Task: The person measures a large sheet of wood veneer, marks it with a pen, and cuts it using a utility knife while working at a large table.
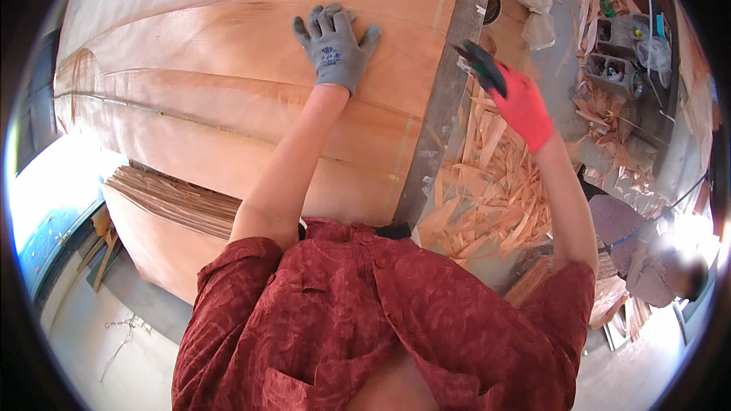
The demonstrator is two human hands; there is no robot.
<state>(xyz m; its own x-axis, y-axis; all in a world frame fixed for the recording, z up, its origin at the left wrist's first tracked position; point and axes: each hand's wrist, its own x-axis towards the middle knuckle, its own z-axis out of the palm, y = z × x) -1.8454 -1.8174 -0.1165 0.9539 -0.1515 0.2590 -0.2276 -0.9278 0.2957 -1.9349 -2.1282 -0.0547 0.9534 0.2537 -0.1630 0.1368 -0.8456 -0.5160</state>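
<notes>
My left hand point(335, 49), in a grey coated glove, lies flat with its fingers spread on a wide sheet of wood veneer point(228, 129). The veneer is orange-brown, with long ripples and overlapping folds running across it. Past its right edge, my right hand point(518, 99) wears a red glove with dark fingers and is raised over the dark table edge point(438, 118). Its fingers point left and are pressed together. Something small and pale shows by the fingertips, too blurred to name.
Torn veneer strips point(495, 190) are heaped on the floor to the right. A stack of veneer sheets point(175, 202) stands at the lower left. Grey crates point(613, 68) with small items sit at the far right. Another person point(636, 243) is bent over at the right.
</notes>
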